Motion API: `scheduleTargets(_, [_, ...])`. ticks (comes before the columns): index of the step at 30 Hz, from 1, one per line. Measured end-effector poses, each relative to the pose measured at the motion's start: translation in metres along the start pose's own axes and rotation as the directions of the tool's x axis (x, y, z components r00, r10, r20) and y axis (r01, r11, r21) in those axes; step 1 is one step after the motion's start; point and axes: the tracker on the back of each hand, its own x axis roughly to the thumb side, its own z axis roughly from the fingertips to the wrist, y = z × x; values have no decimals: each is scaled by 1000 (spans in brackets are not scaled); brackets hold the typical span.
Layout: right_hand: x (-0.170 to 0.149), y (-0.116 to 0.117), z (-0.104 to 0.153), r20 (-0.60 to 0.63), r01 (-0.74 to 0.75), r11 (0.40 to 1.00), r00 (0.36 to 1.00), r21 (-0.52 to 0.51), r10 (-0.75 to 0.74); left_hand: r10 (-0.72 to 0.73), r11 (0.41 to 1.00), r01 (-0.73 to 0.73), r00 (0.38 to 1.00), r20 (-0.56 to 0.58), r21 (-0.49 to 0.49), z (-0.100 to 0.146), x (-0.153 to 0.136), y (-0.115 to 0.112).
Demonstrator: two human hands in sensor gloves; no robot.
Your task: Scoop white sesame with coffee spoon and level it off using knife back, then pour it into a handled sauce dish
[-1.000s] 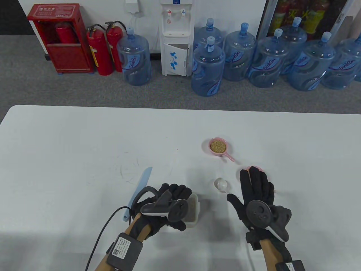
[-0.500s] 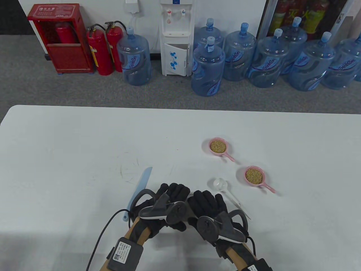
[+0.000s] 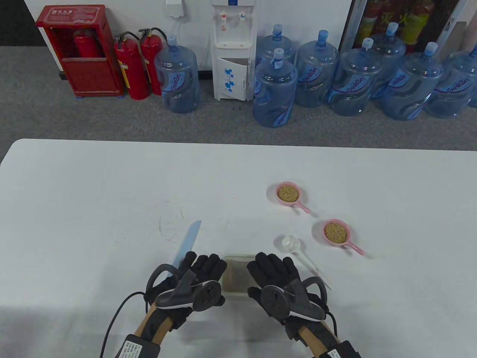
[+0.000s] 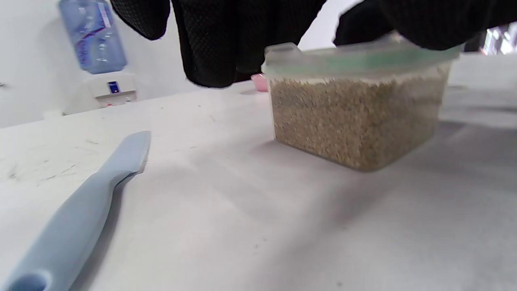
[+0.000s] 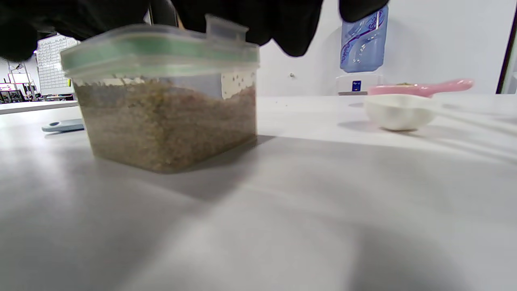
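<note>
A white table (image 3: 93, 194) fills the lower frame; beyond it, along the top, stand blue water jugs (image 3: 177, 80) whose labels I can't make out, a dispenser and red fire extinguishers (image 3: 130, 67).

The sesame box (image 3: 235, 276) sits at lower centre, lid on. The right hand (image 3: 274, 274) rests its fingers on the lid's right edge, though I can't tell whether it grips. The left hand (image 3: 197, 272) hangs just left of the box, fingers relaxed, touching nothing I can see.

The clear plastic box looks light and stiff, and I'd hold its sides while lifting the lid tab.

The spoon (image 3: 294, 248) lies to the right, the pale blue knife (image 3: 186, 242) to the left, and two pink dishes (image 3: 336, 233) right of centre already hold seeds.
</note>
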Motion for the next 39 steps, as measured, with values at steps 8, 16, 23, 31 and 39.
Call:
scheduleTargets(8, [0,0,0,0,-3,1000,1000,1,3,-21,998,8,975,-223,-62,-5,12,3])
scheduleTargets(16, [0,0,0,3,-2,1000,1000,1,2,167,977,-203,913,-371,-61,-21,9,-2])
scheduleTargets(23, [1,-1,-1,4,0,1000,1000,23,0,341,914,-399,848,-407,-66,-26,-1,-7])
scheduleTargets(31, [6,-5,2,-5,-77,997,997,8,77,372,902,-430,821,-433,-40,-23,-2,-10])
scheduleTargets(39, [10,-10,6,-144,-105,994,984,3,105,361,910,-414,826,-433,-29,-22,0,-10])
